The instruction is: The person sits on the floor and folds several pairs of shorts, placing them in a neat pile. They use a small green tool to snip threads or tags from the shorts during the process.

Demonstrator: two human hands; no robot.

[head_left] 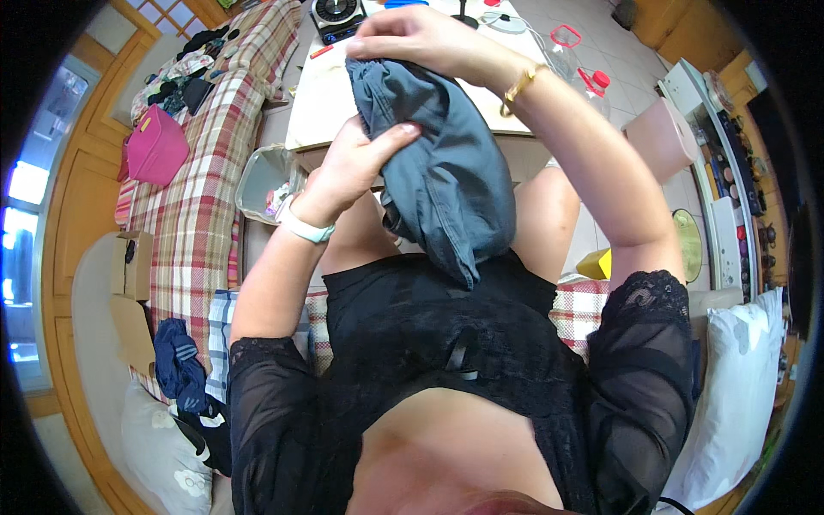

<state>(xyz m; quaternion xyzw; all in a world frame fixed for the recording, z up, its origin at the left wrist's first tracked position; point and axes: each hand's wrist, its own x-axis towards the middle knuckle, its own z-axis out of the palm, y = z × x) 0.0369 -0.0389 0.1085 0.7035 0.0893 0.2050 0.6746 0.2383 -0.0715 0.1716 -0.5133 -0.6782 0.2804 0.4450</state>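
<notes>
On the far left part of the white table (322, 107) is a black device (337, 10) with a round dial; the marks on this dial, and on the small blue-lit display below it, are too small for me to read with certainty. A short red item (321, 51) lies near it on the table. At the near edge of the table, a grey-blue garment (451, 163) is held up, its lower end hanging toward the person's lap. The left hand (365, 159) holds a fold of it, with the thumb lying on top; the right hand (410, 39) is at its gathered upper edge with the fingers bent narrow, but I cannot tell how firmly they grip. To the left of the table stand an open waste bin (245, 193) and, farther, a sofa under a checked cover (180, 249) with a pink basket (156, 148). Pale floor tiles (614, 39) and a red-capped bottle (592, 84) are on the right of the table.
</notes>
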